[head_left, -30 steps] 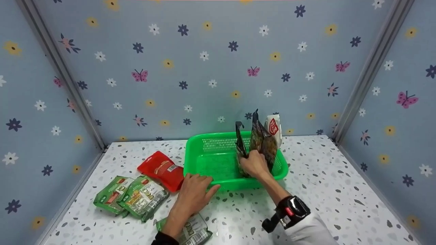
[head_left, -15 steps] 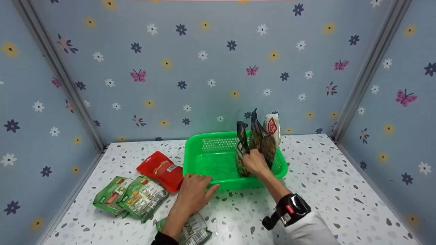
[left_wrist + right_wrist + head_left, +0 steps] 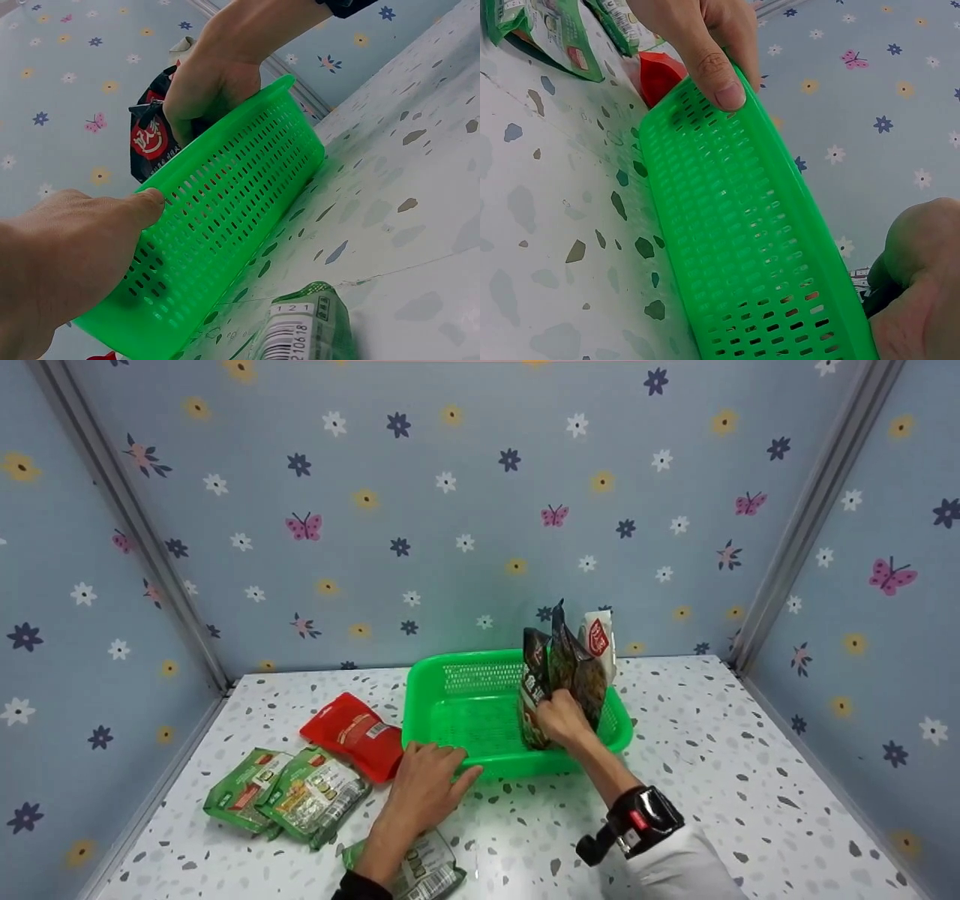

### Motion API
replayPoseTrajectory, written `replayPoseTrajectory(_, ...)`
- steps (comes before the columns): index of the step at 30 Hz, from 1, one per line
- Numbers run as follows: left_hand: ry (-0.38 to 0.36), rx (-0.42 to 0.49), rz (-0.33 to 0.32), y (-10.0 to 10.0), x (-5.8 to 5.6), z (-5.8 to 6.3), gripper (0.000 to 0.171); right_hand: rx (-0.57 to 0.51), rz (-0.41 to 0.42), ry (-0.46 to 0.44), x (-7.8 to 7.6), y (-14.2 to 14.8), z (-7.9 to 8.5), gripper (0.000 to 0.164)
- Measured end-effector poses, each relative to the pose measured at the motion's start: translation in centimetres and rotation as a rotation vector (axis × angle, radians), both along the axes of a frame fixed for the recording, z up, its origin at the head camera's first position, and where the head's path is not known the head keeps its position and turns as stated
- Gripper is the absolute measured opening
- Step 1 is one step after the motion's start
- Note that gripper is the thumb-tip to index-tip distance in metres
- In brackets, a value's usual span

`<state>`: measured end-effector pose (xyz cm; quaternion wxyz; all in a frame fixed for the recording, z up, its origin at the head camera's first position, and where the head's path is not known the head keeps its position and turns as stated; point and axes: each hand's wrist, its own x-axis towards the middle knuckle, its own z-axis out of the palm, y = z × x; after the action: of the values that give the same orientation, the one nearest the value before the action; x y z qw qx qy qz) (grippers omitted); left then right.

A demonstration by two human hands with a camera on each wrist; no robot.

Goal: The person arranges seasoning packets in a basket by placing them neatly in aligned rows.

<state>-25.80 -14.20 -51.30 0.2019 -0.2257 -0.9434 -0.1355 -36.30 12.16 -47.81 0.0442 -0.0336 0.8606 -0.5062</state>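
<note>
A green plastic basket (image 3: 517, 766) with perforated sides stands on the speckled table. My left hand (image 3: 427, 787) grips its near left rim, with the thumb on the outer wall in the left wrist view. Inside the basket, my right hand (image 3: 564, 721) holds the lower part of a dark printed pouch (image 3: 530, 701) that stands upright; the fingertips are hidden. Just right of that hand stands another dark pouch (image 3: 590, 682), close against it. A white packet with a red emblem (image 3: 600, 636) rises behind them at the basket's right end.
Left of the basket lies a red pouch (image 3: 356, 737). Two green packets (image 3: 319, 795) overlap beside it. Another green packet (image 3: 431, 870) lies partly under my left forearm. A flower-patterned wall (image 3: 465, 510) closes off the back of the table.
The held dark pouch has turned so that more of its printed face shows, and its top has straightened and moved slightly right. My left hand stays on the rim.
</note>
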Motion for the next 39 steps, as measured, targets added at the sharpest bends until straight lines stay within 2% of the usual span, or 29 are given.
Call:
replayPoseTrajectory(6,0.016,0.005,-0.001,0.0,0.0,0.0,0.033,-0.049,0.020,0.015,-0.4,0.4,-0.7,0.037)
replayPoseTrajectory(12,0.002,-0.009,0.007,0.0,-0.1,0.1,0.032,-0.052,-0.066,-0.003,-0.3,0.5,-0.4,0.043)
replayPoseTrajectory(20,-0.015,-0.006,0.011,0.0,-0.1,0.0,0.031,-0.006,-0.111,-0.035,-0.4,0.7,-0.4,0.035)
replayPoseTrajectory(28,-0.040,-0.003,0.016,0.0,-0.1,0.1,0.032,-0.007,-0.047,-0.004,1.1,0.2,0.9,0.031)
replayPoseTrajectory(32,-0.029,0.001,0.013,0.0,-0.2,0.0,0.032,0.020,-0.002,0.003,1.0,0.1,0.7,0.030)
replayPoseTrajectory(37,0.008,0.018,-0.002,0.0,-0.1,0.0,0.033,0.028,0.050,-0.002,-2.1,0.3,-2.6,0.010)
replayPoseTrajectory(39,0.002,0.020,-0.003,0.0,-0.1,0.0,0.032,-0.006,0.070,-0.011,-3.3,0.5,-3.8,0.017)
